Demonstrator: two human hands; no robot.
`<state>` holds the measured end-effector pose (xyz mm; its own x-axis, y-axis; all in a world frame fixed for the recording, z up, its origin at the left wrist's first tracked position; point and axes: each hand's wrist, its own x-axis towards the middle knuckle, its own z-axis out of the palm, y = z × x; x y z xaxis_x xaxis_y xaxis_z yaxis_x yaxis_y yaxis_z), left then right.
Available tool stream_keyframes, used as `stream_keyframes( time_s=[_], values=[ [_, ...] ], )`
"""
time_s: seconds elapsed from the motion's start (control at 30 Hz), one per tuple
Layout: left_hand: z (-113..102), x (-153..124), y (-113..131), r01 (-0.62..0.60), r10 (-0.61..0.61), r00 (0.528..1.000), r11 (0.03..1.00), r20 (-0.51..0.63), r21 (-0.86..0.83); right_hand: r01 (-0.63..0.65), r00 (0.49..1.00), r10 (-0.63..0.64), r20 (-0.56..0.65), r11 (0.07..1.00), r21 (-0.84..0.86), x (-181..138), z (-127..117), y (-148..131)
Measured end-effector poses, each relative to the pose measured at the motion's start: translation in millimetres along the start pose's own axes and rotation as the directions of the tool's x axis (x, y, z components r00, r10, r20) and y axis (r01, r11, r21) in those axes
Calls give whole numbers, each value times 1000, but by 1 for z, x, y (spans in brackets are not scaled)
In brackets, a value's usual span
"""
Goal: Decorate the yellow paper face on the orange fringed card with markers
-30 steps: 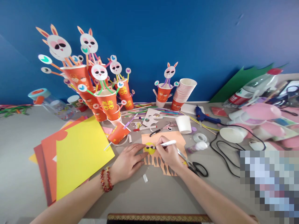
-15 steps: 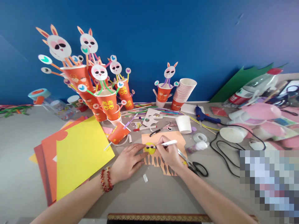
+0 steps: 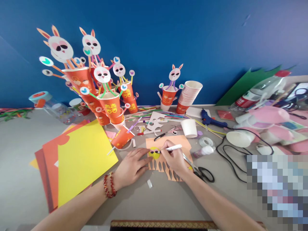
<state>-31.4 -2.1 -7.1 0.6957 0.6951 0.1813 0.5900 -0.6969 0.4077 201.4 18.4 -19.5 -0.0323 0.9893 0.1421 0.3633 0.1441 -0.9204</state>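
A round yellow paper disc (image 3: 154, 155) with pink patches and two black eyes lies on a sheet of orange paper (image 3: 179, 141) that has leaf-shaped holes cut in it. My left hand (image 3: 132, 166) rests flat, its fingertips on the disc's left edge. In my right hand (image 3: 174, 158) is a white marker (image 3: 173, 147), its tip at the right eye of the disc. Scissors (image 3: 204, 174) with black handles lie beside my right wrist, their blades partly under the hand. Above the disc lies a black pen (image 3: 159, 137).
Red paper cups with rabbit faces (image 3: 109, 104) stand at the back left. Yellow paper (image 3: 81, 163) lies left. Behind are a cup stack (image 3: 190, 94), a white cup (image 3: 189, 128) and a blue glue gun (image 3: 211, 118); its black cord (image 3: 228, 157) curls right. Tape (image 3: 206, 142) lies near a small bottle (image 3: 204, 151).
Almost nothing differs. The marker stays at the right eye, with at most a tiny shift of its back end; my left hand keeps its place on the disc.
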Motion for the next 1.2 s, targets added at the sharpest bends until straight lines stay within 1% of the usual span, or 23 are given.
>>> stream_keyframes(
  time_s=[0.17, 0.3, 0.57, 0.77, 0.87, 1.03, 1.2],
  values=[
    [-1, 0, 0, -2, 2, 1000, 1000, -5, -6, 10, 999, -11, -37, 1000, -18, 1, 0, 0],
    [0, 0, 0, -5, 5, 1000, 1000, 3, -2, 1, 1000, -1, -17, 1000, -10, 1, 1, -2],
    [0, 1, 0, -5, 5, 1000, 1000, -6, -3, -3, 1000, 3, -16, 1000, -4, 1, 0, -2],
    [-1, 1, 0, -11, 11, 1000, 1000, 6, -4, 1, 998, 1, -71, 999, 33, 1, 1, -1],
    [0, 1, 0, -8, 8, 1000, 1000, -5, -7, 8, 999, -5, -51, 999, 48, 0, 0, 0],
    [0, 0, -1, -9, 9, 1000, 1000, -5, -4, 6, 1000, -6, -10, 1000, 4, 0, 0, 0],
    [-1, 0, 0, -5, 5, 1000, 1000, 7, -5, 9, 999, -9, -40, 1000, 5, 1, 0, -2]
  ],
)
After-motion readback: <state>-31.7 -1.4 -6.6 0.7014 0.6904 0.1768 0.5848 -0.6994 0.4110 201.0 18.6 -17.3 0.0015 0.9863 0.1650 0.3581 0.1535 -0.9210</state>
